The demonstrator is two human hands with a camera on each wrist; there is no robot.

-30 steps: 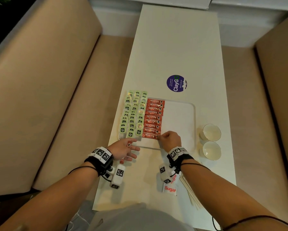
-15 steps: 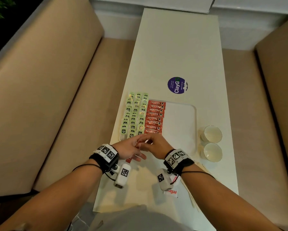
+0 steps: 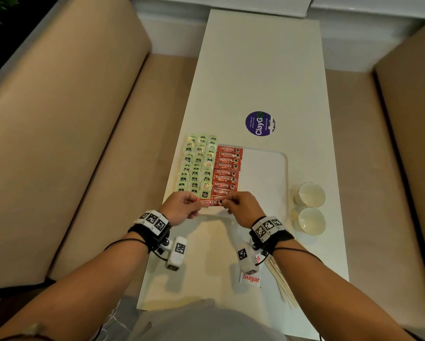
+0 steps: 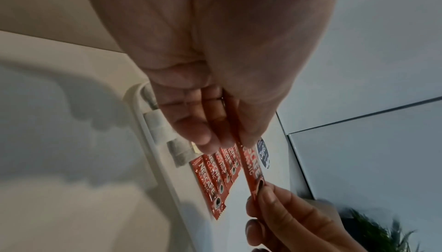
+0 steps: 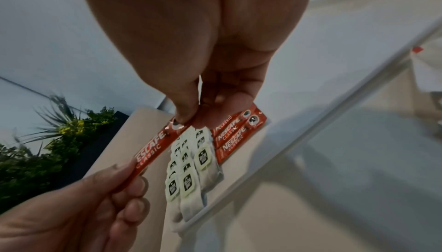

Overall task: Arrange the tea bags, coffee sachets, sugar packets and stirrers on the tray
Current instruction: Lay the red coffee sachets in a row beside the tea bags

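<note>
Both hands hold one red coffee sachet (image 3: 210, 202) level above the near edge of the white tray (image 3: 268, 173). My left hand (image 3: 182, 207) pinches its left end, my right hand (image 3: 238, 206) pinches its right end. The wrist views show the same sachet (image 4: 250, 167) (image 5: 155, 148) pinched between thumb and fingers at each end. Several red coffee sachets (image 3: 227, 168) lie in a column on the tray, with rows of green-tagged tea bags (image 3: 198, 163) to their left. A sugar packet (image 3: 251, 278) and wooden stirrers (image 3: 281, 281) lie on the table beneath my right forearm.
Two white cups (image 3: 308, 205) stand right of the tray. A round purple sticker (image 3: 260, 123) sits on the white table (image 3: 260, 70) beyond the tray. Beige bench seats (image 3: 59, 143) flank the table on both sides. The tray's right half is bare.
My right hand left the last laid sachet, moved left to meet my left hand, and both now hold a new coffee sachet stretched between them over the tray's near edge.
</note>
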